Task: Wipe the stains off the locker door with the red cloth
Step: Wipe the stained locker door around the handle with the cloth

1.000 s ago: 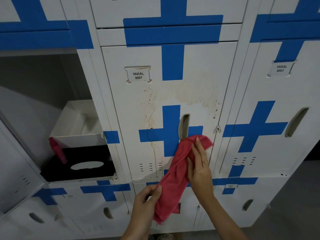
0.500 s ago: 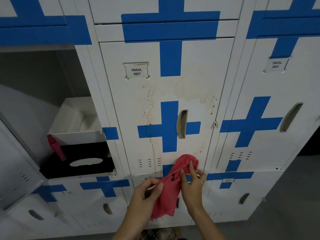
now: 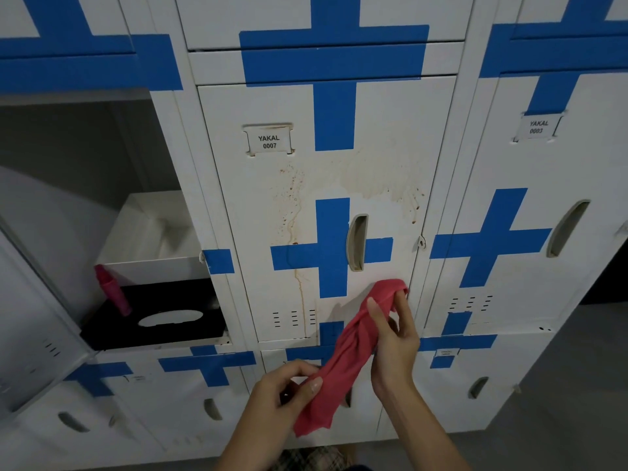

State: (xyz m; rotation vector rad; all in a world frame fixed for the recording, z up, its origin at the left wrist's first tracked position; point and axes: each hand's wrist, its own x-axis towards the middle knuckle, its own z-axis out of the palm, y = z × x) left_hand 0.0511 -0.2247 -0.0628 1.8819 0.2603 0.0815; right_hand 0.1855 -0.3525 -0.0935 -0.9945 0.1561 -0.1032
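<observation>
The crumpled red fabric cloth [image 3: 353, 348] stretches as a twisted band between both hands: the right hand [image 3: 396, 341] pinches its upper end with thumb and curled fingers just below the white metal locker door [image 3: 384, 171] handle slot, while the left hand [image 3: 289, 385] grips its lower part, a loose tail hanging under the fingers. Compared with half a second ago, the right hand holds the cloth higher and more stretched. Brown stains [image 3: 387, 185] lie well above the fingers; the door's right edge runs just beside the right fingertips.
</observation>
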